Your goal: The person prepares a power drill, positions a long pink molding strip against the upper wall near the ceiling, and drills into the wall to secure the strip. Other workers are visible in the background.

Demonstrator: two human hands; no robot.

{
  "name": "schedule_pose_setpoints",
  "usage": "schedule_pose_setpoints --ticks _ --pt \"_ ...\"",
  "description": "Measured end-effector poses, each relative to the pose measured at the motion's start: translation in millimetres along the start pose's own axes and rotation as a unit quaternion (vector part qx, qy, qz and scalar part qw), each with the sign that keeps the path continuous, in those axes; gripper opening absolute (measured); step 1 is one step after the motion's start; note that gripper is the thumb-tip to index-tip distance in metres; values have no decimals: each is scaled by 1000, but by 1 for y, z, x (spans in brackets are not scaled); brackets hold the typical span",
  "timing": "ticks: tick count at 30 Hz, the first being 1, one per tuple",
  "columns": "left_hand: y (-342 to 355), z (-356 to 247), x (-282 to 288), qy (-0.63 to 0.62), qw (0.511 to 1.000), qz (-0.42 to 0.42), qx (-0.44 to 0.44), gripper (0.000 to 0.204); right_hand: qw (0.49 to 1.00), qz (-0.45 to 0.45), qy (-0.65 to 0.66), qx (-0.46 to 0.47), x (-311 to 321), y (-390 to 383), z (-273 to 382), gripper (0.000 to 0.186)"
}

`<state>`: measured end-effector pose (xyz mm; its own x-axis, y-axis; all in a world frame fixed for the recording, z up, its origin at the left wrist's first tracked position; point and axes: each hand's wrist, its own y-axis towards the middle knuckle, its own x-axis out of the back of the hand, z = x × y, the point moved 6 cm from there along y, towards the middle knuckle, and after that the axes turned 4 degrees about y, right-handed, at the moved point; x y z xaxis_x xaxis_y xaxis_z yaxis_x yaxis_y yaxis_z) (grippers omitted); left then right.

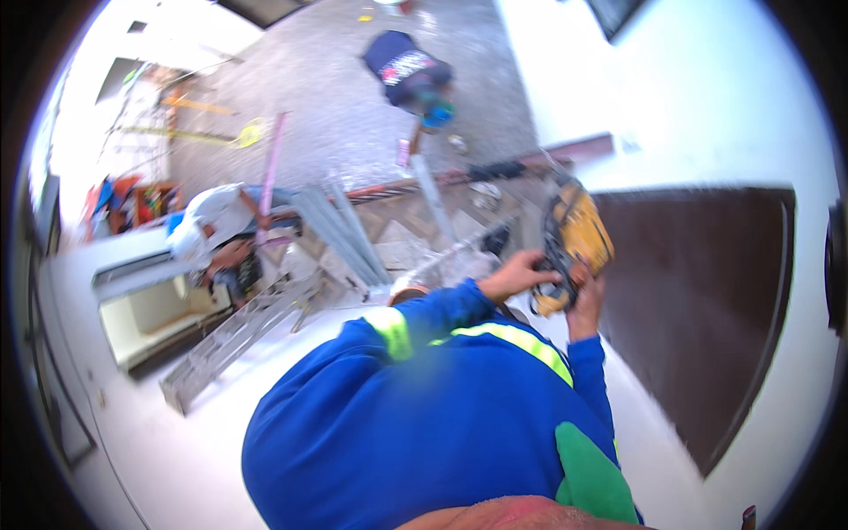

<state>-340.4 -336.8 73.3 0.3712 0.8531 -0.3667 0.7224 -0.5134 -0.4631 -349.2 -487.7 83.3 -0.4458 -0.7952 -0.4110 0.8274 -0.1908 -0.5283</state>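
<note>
A yellow and black object [583,228], perhaps a tool or a bag with straps, hangs in front of me against the edge of a white wall; its exact kind is unclear. My right hand [585,305] is closed around its lower end, beside a small yellow part. From the left, my left hand [517,276] reaches over with bent fingers touching its black part; whether those fingers grip it is hard to see. Both arms are in blue sleeves, with bright yellow bands.
Left of me leans a metal ladder [243,336]. Long grey metal profiles [336,231] lie beyond it. A person in white [216,216] bends over at the left; another in a dark shirt [402,66] is farther off. A dark brown panel [698,309] fills the wall at right.
</note>
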Motion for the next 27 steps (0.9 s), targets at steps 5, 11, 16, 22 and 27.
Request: schedule_pose_setpoints --ticks 5,11,16,22,27 --pt "12 22 4 -129 991 15 28 28 997 -41 59 -14 14 8 -14 23" --pt "12 5 -5 -223 974 22 41 30 997 -27 53 -56 33 18 -21 49" --pt "0 -16 -8 -155 985 -56 40 31 999 -31 13 6 24 8 2 47" --pt "6 -17 3 45 987 -152 -25 26 990 -54 -51 119 22 2 20 54" --pt "1 -8 6 45 978 -204 29 22 965 -57 -169 195 25 1 25 62"
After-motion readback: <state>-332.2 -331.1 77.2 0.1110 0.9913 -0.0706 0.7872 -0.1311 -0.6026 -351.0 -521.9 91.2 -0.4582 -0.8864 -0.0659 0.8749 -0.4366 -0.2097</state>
